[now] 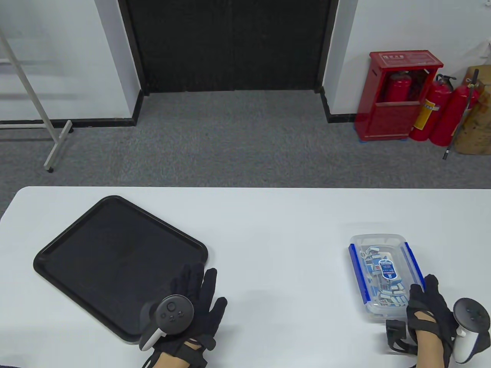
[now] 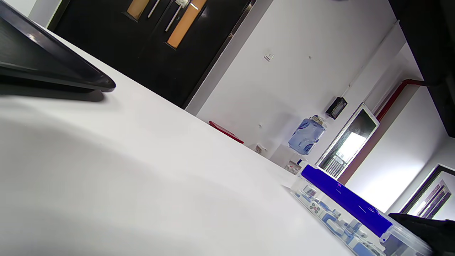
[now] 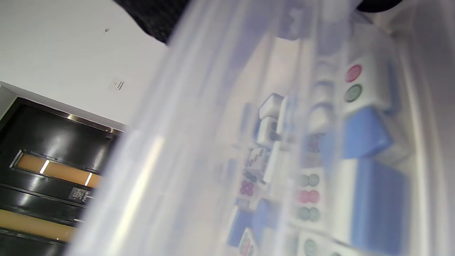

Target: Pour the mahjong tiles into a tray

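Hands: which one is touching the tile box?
The right hand: its fingers rest on the near end of the clear box. The left hand lies by the black tray.

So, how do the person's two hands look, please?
Both the left hand and the right hand wear black fabric gloves with cut-outs showing skin. Each back carries a round dark-grey tracker with buttons and a white handle; bare wrists, no sleeves.
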Available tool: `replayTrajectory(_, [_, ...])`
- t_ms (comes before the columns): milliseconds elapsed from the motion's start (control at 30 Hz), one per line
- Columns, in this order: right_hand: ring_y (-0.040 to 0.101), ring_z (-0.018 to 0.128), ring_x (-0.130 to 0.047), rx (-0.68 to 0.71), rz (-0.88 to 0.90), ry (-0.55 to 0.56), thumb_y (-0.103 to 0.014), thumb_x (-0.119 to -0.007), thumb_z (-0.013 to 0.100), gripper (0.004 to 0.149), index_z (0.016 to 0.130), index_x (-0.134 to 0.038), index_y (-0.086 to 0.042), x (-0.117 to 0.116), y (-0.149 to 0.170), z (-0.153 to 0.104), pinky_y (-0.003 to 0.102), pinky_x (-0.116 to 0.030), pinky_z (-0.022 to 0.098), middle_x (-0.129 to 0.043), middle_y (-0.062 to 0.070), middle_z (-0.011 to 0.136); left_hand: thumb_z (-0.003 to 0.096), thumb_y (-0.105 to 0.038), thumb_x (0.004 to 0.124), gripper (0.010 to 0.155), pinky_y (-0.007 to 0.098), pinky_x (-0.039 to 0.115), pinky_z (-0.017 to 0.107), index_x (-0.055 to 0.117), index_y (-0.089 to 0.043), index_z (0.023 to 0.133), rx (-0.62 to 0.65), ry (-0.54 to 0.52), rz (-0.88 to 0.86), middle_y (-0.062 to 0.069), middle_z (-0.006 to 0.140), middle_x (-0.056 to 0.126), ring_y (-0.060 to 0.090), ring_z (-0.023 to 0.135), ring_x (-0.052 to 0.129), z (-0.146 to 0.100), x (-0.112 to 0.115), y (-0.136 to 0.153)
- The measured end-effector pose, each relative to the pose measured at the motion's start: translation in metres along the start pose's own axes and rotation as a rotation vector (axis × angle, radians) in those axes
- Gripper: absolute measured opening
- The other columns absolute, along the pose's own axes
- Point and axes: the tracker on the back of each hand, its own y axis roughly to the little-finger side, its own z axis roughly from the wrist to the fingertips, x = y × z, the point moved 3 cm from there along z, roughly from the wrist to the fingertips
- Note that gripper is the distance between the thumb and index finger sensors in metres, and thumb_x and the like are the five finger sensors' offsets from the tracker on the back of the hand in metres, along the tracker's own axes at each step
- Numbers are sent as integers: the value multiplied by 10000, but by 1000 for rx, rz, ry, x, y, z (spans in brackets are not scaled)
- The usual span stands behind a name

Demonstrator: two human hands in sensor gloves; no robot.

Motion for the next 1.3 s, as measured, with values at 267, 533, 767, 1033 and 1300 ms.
replayTrajectory(267, [547, 730, -700, 36, -82, -149, -308, -734, 444, 656, 1038, -483, -189, -26, -13, -6, 701, -529, 556, -585, 329, 949, 549, -605, 586, 743, 550, 62, 668, 341, -238, 1147, -9, 3, -1, 71, 1186, 160, 332, 1062, -18, 0, 0, 0])
replayTrajectory(533, [533, 686, -721, 61, -180, -394, -324, -729, 446, 698, 1047, -396, -204, -75, -32, -24, 698, -551, 527, -584, 350, 893, 550, -604, 586, 741, 549, 61, 668, 341, -238, 1147, -18, 9, 4, 72, 1186, 160, 330, 1062, -18, 1, 1, -1])
replayTrajectory(767, [511, 602, -771, 114, -292, -608, -358, -729, 445, 762, 1034, -287, -160, -128, -48, -58, 681, -606, 467, -627, 364, 814, 550, -603, 586, 741, 549, 60, 668, 342, -238, 1146, -19, 10, 4, 72, 1186, 160, 332, 1062, -17, 2, 1, -1])
replayTrajectory(1033, [468, 511, -827, 208, -368, -731, -401, -725, 442, 829, 995, -212, -58, -178, -60, -103, 654, -665, 402, -677, 362, 744, 551, -602, 586, 740, 549, 60, 668, 343, -238, 1147, -22, 11, 2, 74, 1186, 160, 333, 1061, -17, 2, 2, -1])
replayTrajectory(1300, [437, 469, -847, 264, -392, -805, -429, -719, 445, 859, 969, -182, -11, -208, -64, -134, 634, -690, 375, -690, 354, 715, 551, -598, 587, 743, 555, 74, 670, 345, -222, 1145, -39, 29, 11, 108, 1181, 185, 365, 1060, 10, 5, 8, -1])
